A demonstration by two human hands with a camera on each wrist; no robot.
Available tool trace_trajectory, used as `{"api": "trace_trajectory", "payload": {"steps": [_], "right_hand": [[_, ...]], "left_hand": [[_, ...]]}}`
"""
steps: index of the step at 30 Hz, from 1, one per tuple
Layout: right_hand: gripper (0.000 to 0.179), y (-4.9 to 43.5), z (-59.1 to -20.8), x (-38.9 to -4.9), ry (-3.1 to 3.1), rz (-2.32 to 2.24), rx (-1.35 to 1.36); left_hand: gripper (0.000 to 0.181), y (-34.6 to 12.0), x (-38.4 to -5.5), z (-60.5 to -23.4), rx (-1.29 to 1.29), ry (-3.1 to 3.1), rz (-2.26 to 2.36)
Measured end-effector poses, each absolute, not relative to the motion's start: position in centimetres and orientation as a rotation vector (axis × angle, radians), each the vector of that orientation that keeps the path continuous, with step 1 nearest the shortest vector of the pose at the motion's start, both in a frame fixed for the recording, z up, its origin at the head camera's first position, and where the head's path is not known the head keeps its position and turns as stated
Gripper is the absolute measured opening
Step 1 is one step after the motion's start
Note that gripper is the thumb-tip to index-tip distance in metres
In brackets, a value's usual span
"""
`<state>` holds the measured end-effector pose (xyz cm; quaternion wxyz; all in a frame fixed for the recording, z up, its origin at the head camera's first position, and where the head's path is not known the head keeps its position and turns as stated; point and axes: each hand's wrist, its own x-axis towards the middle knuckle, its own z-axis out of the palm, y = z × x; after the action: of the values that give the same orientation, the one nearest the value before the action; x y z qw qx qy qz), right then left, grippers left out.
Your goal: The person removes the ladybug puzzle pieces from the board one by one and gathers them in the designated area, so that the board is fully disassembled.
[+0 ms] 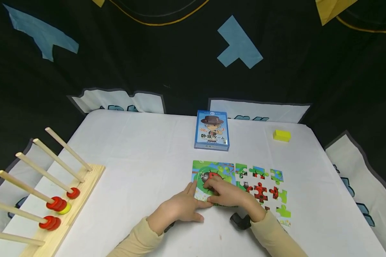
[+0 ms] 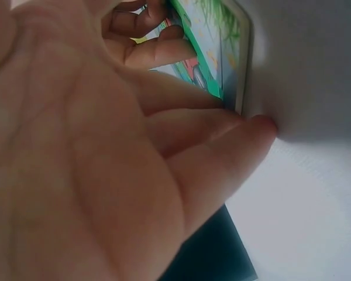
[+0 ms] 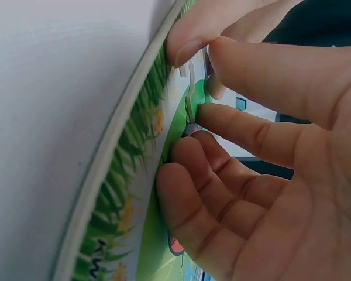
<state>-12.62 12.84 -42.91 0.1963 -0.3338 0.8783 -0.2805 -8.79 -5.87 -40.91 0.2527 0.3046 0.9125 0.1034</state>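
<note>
A ladybug jigsaw board (image 1: 201, 165) lies flat on the white table. My left hand (image 1: 184, 207) rests at its lower left corner, fingers extended; in the left wrist view, fingertips (image 2: 263, 126) meet the table beside the board's edge. Over the middle of the picture is my right hand (image 1: 226, 192), with bent fingers (image 3: 178, 181) pressing on the printed surface. Between its thumb and index finger shows a wavy pale piece edge (image 3: 191, 88) at the board; the rest of that piece is hidden. Loose puzzle pieces (image 1: 261, 192) lie right of the board, some behind the right forearm.
A blue card game box (image 1: 211, 130) stands beyond the board. The yellow block (image 1: 281, 135) is at the far right. On the left, a wooden peg rack (image 1: 93, 171) carries red and yellow rings. A small black object (image 1: 240, 221) shows beside the right wrist.
</note>
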Motion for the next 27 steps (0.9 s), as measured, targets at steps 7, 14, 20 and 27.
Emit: {"api": "trace_trajectory", "payload": {"steps": [7, 14, 20, 27], "right_hand": [[0.031, 13.05, -42.91, -12.51, 2.47, -0.789, -0.912], [0.029, 13.06, -43.0, -12.44, 2.468, -0.81, -0.896], [0.026, 13.04, -43.22, -12.4, 2.474, -0.849, -0.896], [0.015, 12.58, -43.61, -12.54, 2.458, -0.984, -0.823]], "left_hand": [[0.048, -5.59, -8.91, -40.96, 0.854, 2.489, 0.244], [0.048, -5.5, -9.01, -40.96, 0.854, 2.49, 0.25], [0.048, -5.43, -8.93, -41.06, 0.857, 2.494, 0.279], [0.049, -5.46, -9.07, -40.96, 0.854, 2.491, 0.291]]}}
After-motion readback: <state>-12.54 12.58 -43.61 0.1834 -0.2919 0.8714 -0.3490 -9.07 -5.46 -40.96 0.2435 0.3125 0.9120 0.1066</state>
